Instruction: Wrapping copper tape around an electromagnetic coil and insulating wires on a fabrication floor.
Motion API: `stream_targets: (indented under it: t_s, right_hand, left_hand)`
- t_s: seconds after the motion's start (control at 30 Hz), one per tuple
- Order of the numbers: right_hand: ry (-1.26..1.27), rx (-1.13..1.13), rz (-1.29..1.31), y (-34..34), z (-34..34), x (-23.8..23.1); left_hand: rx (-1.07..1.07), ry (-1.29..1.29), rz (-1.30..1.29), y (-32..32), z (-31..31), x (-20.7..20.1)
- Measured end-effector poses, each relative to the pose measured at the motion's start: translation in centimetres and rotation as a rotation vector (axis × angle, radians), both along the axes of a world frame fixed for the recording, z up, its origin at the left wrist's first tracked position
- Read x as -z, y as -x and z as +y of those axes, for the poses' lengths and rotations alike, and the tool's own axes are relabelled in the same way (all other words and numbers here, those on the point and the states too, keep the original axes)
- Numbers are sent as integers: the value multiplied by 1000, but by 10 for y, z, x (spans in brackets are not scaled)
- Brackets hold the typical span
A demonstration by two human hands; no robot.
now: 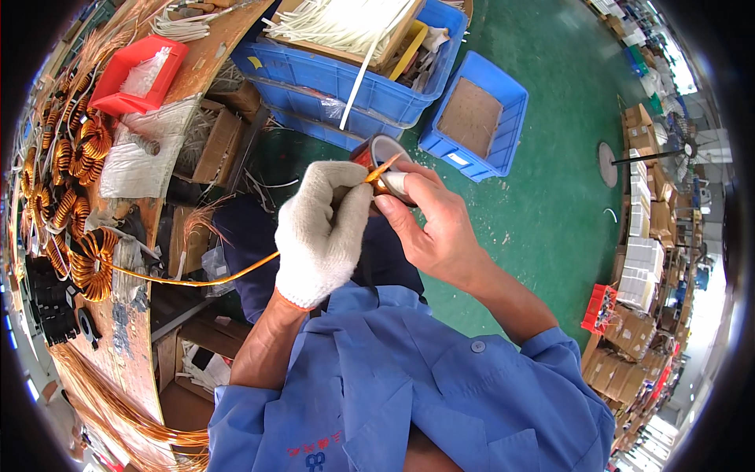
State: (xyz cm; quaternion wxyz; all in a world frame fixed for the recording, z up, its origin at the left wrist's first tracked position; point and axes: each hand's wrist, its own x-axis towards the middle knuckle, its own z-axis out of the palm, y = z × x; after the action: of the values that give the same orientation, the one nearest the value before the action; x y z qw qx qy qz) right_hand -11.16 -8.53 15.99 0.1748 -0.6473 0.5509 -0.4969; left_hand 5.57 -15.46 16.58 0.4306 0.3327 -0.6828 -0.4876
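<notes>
My left hand point(322, 236), in a white knitted glove, is closed around a bundle of orange copper wire point(197, 282). That bundle runs left to a ring-shaped copper coil point(93, 264) on the workbench. Its tapered end point(384, 168) pokes out past the gloved fingertips. My right hand point(436, 220) is bare, apart from a whitish cover on one finger, and pinches the wire close to that end. Just beyond the fingers is a round reddish-brown container point(363, 154) with a pale inside, partly hidden by my hands.
The wooden workbench point(130, 377) at left carries several wound coils point(86, 149), a red bin point(141, 75) and loose copper strands point(118, 409). Stacked blue crates point(314, 75) hold white sleeves. Another blue crate point(503, 118) stands on the green floor point(550, 197). Cartons point(629, 330) line the right.
</notes>
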Motion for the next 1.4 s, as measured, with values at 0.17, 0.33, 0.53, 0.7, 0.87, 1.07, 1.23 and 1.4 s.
stream_targets:
  t_s: [0.17, 0.33, 0.53, 0.7, 0.87, 1.07, 1.23, 1.4]
  right_hand:
    - [-230, -6, -166, 6, 12, -20]
    - [-482, 62, -715, 32, 37, -62]
    - [-360, -49, -767, 38, 30, -71]
    - [-329, -131, -707, 24, 21, -37]
    - [-281, -129, -652, 8, 12, -19]
    - [-139, -108, -416, 3, 13, -8]
    - [-63, -115, -173, 5, 13, -11]
    - [-18, -98, -138, 5, 14, -11]
  left_hand:
    - [48, -198, 29, -6, -5, -8]
    - [-114, -227, -19, -28, -42, -3]
    - [-15, -490, 52, -30, -31, -20]
    - [50, -466, 197, -15, -8, -45]
    - [94, -424, 151, -9, 1, -47]
    - [150, -508, 107, -16, -8, -35]
    - [129, -440, 116, -14, -7, -33]
    - [93, -399, 112, -11, -8, -31]
